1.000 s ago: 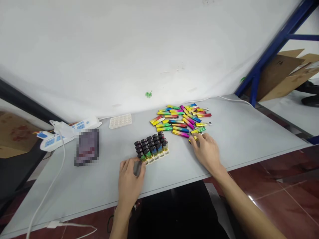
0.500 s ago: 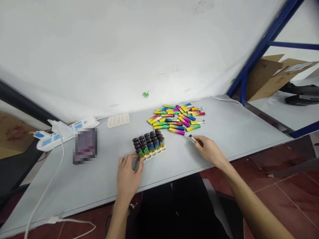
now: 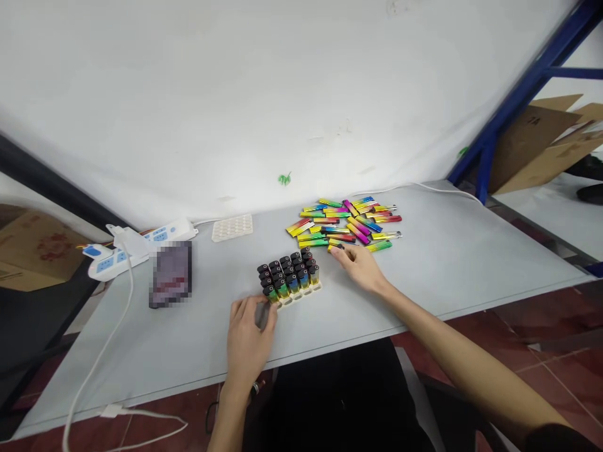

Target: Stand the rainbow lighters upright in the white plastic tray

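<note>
Several cigarette lighters with black tops and shiny coloured bodies stand upright in rows in a cream holed tray. Bare holes show along the tray's front edge. My left hand grips the tray's near left corner between thumb and fingers. Behind and to the right lies a loose pile of lighters in yellow, red, green, blue and magenta. My right hand reaches to the pile's near edge, its fingers closed on a lighter that they partly cover.
A second cream holed tray lies by the wall. On the left are a white power strip with plugs and cables, and a blurred-out dark item. A blue metal frame and cardboard boxes stand at the right.
My right hand, which held a lighter out to the right, has moved left and away from me to the pile's near edge. My left hand keeps its grip; the view has shifted slightly.
</note>
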Available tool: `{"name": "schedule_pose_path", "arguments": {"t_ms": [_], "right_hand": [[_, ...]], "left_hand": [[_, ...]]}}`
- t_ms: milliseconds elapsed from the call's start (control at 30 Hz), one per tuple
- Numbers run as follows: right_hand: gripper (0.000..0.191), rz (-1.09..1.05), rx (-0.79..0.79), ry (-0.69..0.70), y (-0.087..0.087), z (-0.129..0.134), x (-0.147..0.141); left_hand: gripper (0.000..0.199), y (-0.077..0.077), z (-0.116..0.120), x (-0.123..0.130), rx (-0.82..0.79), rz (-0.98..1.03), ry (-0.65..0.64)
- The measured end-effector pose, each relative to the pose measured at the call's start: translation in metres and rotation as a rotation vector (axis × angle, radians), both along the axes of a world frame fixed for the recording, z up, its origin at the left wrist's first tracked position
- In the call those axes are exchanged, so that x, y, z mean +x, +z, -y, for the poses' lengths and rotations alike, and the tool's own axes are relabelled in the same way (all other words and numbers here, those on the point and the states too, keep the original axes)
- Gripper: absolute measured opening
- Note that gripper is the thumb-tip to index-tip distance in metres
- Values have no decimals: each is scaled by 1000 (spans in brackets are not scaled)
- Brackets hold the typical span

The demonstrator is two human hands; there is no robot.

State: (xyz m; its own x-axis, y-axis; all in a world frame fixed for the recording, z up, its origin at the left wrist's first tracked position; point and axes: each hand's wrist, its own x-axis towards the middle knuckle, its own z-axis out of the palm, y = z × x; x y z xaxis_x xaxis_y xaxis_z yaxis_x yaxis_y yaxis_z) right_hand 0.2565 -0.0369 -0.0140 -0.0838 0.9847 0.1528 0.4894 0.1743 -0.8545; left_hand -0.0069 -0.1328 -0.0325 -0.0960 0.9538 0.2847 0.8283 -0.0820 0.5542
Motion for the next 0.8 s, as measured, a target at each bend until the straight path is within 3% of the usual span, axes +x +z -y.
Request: {"name": "schedule_pose_path", "arguments": {"t_ms": [200,300,400,567,800], "right_hand": [[50,-422,-147,141,-6,4,-3],[45,-503,-184,155,-7,10,-5],[45,-497,-192,139,-11,12,-6],[62,-560,-281,26,-15,7,-4],[61,-760,-381,-27,-12,3,-3]], "left_hand": [[17,0,1,1,-19,-5,19],[18,0,1,0,-20,-20,31],[18,-1,0,-1,-11,-28,31],[20,-1,0,-2,-30,-42,38],[19,-3,0,-1,-7,-49,34]]}}
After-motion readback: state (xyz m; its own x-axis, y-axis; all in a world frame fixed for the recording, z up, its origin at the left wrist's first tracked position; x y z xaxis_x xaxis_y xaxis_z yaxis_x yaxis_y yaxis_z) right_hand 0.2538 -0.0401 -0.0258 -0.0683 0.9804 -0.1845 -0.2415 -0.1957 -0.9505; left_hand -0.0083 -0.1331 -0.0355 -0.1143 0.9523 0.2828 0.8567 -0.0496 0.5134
